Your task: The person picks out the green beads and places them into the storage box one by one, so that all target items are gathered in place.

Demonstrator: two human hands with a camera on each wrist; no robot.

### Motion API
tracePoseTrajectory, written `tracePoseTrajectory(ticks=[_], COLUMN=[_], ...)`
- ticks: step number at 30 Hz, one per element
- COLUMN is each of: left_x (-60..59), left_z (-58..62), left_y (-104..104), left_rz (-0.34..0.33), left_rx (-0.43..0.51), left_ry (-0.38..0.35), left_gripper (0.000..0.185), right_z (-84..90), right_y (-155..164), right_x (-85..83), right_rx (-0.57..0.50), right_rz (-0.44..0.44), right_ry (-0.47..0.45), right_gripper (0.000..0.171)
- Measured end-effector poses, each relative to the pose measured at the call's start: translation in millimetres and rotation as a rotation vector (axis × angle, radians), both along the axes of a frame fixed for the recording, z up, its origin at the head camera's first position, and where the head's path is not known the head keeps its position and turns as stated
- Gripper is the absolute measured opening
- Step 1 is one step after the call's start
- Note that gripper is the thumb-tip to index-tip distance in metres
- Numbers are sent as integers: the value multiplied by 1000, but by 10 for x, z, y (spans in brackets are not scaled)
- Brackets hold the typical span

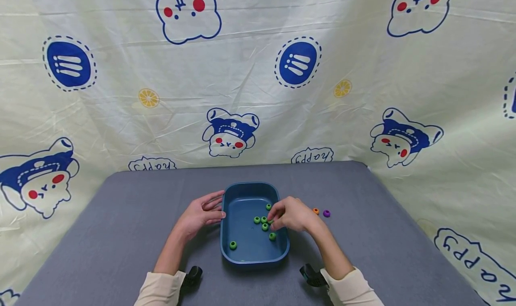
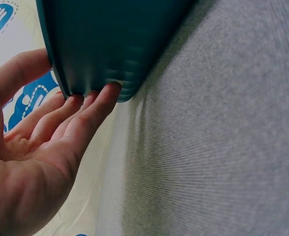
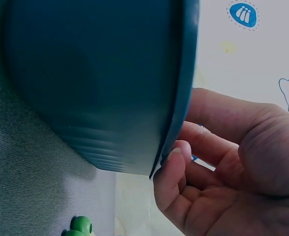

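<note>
A blue rectangular tray [image 1: 250,257] stands on the table with several green beads [image 1: 233,245] inside. My left hand [image 1: 198,216] is at its left side, fingers extended, with fingertips [image 2: 112,89] against the outer wall and the thumb at the rim. Over the right rim reaches my right hand [image 1: 293,214], its thumb and index finger bent together around a green bead [image 1: 270,221] close above the tray floor. In the right wrist view the tray wall hides those two fingertips, while the other fingers curl outside the rim.
An orange bead [image 1: 316,211] and a purple bead [image 1: 326,213] lie on the grey table [image 1: 161,198] right of the tray. Green beads [image 3: 80,225] show beside the tray in the right wrist view. A patterned curtain [image 1: 250,82] hangs behind the table.
</note>
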State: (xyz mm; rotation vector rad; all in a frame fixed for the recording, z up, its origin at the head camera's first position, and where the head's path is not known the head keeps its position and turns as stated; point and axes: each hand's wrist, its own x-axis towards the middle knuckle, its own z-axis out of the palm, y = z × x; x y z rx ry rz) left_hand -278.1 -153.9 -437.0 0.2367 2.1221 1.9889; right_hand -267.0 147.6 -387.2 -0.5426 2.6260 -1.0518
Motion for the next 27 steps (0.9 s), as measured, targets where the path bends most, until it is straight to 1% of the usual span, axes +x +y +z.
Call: tracePoseTrajectory(ticks=[3,6,10,16,21,27], left_x=[-2,-5,-10,-9,-8,-7], left_z=[-6,-7,-8,-19,-23,-14], left_y=[-7,-10,-4,-1,-3,2], left_rz=[-15,-18,-4,13,11,6], left_rx=[-3,3,7,-4,-9,-2], left_ry=[11,7,-7,-5,1,-2], left_gripper=[66,67,66,65,65,65], right_z=[21,57,96,124,127,84], right_y=[15,52,137,289,407,518], right_x=[3,-1,-17,-66,-100,-147], right_rx=[-12,-29,-46,-71,-68,-56], right_rz=[6,-1,-30,-74,-126,-170], right_ry=[-4,-6,3,16,-1,2], right_gripper=[14,16,18,22,23,23])
